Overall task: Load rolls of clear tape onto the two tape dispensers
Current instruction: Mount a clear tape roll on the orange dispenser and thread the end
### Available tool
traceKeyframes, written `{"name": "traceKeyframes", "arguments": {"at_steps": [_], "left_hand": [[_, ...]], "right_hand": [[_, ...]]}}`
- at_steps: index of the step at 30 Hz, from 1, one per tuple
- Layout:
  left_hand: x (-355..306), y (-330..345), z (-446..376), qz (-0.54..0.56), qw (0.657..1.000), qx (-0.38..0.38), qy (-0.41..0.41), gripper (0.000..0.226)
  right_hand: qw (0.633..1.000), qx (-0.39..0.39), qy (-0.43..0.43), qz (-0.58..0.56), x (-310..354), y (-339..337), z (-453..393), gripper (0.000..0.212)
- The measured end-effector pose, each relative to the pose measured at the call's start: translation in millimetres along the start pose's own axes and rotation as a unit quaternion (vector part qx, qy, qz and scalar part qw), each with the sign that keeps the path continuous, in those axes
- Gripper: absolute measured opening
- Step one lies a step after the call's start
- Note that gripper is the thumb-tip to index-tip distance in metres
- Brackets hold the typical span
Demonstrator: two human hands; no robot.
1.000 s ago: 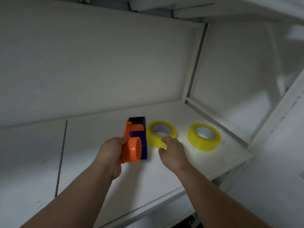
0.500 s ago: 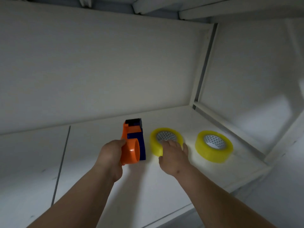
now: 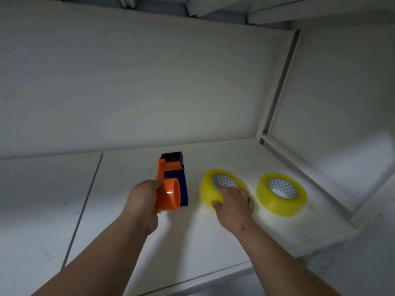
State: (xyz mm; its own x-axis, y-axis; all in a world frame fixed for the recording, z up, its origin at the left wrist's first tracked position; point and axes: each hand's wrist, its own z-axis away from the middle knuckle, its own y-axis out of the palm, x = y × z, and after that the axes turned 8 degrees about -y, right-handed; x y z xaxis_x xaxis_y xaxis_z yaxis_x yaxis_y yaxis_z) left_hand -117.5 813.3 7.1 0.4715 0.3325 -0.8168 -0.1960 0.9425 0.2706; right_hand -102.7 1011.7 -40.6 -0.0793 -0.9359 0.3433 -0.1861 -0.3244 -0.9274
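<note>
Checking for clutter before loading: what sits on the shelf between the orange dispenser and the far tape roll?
In the head view, only the near tape roll, gripped by the right hand, lies between the dispenser and the far tape roll.

Left arm: bare forearm, reaching up and forward from the lower left.
Left hand (image 3: pixel 142 204): fingers curled in a closed grip round the orange handle of the tape dispenser (image 3: pixel 172 182); thumb on top.
Right arm: bare forearm, reaching in from the lower right.
Right hand (image 3: pixel 234 205): palm down on the nearer tape roll (image 3: pixel 210 190); fingertips in its core, thumb against its outer wall.
</note>
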Motion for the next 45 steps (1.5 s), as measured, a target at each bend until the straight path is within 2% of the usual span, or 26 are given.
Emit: {"name": "traceKeyframes", "arguments": {"at_steps": [1,2,3,4,5,7,9,11,14,16,19,24,28,32,34,37,41,45], "left_hand": [[2.0,1.9,3.8,0.007,1.000,-0.005,0.001,0.031],[4.4,3.8,7.1,0.012,1.000,-0.009,0.003,0.032],[7.0,5.7,10.9,0.017,1.000,-0.012,0.005,0.033],[9.3,7.7,15.8,0.022,1.000,-0.011,0.007,0.033],[11.7,8.9,21.1,0.026,1.000,-0.012,0.009,0.031],[15.5,10.9,31.5,0.031,0.999,-0.014,0.016,0.028],[18.0,12.1,43.7,0.038,0.999,-0.015,0.028,0.027],[20.2,12.8,56.0,0.053,0.998,-0.015,0.040,0.025],[23.8,11.1,72.3,0.066,0.996,-0.017,0.058,0.020],[27.9,8.0,82.2,0.064,0.995,-0.019,0.069,0.011],[34.2,2.8,94.3,0.045,0.995,-0.005,0.085,0.010],[38.0,-9.2,104.6,0.052,0.994,0.041,0.083,0.014],[33.8,-25.7,110.9,0.087,0.990,0.082,0.080,0.014],[22.3,-55.8,119.0,0.116,0.987,0.093,0.063,0.017],[13.4,-75.3,124.9,0.127,0.986,0.089,0.057,0.023],[2.3,-105.5,133.9,0.140,0.983,0.108,0.044,0.037],[-6.4,-143.9,144.6,0.142,0.980,0.134,0.032,0.034],[-13.2,-177.8,152.3,0.154,0.977,0.140,0.042,0.042]], "right_hand": [[0.996,-0.018,0.018,-0.091,-3.1,-6.2,1.8,0.043],[0.973,-0.029,0.042,-0.227,-6.4,-13.9,4.3,0.035],[0.923,-0.024,0.063,-0.379,-8.2,-22.8,8.3,0.024],[0.856,-0.013,0.076,-0.512,-10.3,-31.9,13.0,0.018],[0.793,0.003,0.079,-0.604,-13.2,-40.6,18.0,0.018],[0.716,0.039,0.063,-0.694,-16.6,-54.2,28.0,0.026],[0.671,0.058,0.043,-0.738,-15.7,-65.0,36.1,0.034],[0.634,0.075,0.036,-0.769,-12.7,-75.1,44.2,0.039],[0.601,0.089,0.042,-0.793,-7.9,-82.7,54.0,0.028],[0.615,0.082,0.031,-0.784,-2.4,-83.5,62.8,0.031],[0.662,0.046,-0.013,-0.748,6.5,-78.4,77.5,0.039],[0.773,-0.013,-0.104,-0.626,26.7,-67.1,101.6,0.024],[0.821,-0.047,-0.156,-0.546,55.2,-60.8,119.5,0.030],[0.857,-0.090,-0.188,-0.471,92.2,-44.5,133.0,0.048],[0.867,-0.114,-0.205,-0.440,114.1,-33.6,140.5,0.046],[0.863,-0.171,-0.274,-0.388,145.4,-17.6,152.0,0.032],[0.860,-0.167,-0.325,-0.357,182.9,4.9,169.1,0.030],[0.863,-0.145,-0.346,-0.338,209.4,20.1,182.0,0.036]]}}
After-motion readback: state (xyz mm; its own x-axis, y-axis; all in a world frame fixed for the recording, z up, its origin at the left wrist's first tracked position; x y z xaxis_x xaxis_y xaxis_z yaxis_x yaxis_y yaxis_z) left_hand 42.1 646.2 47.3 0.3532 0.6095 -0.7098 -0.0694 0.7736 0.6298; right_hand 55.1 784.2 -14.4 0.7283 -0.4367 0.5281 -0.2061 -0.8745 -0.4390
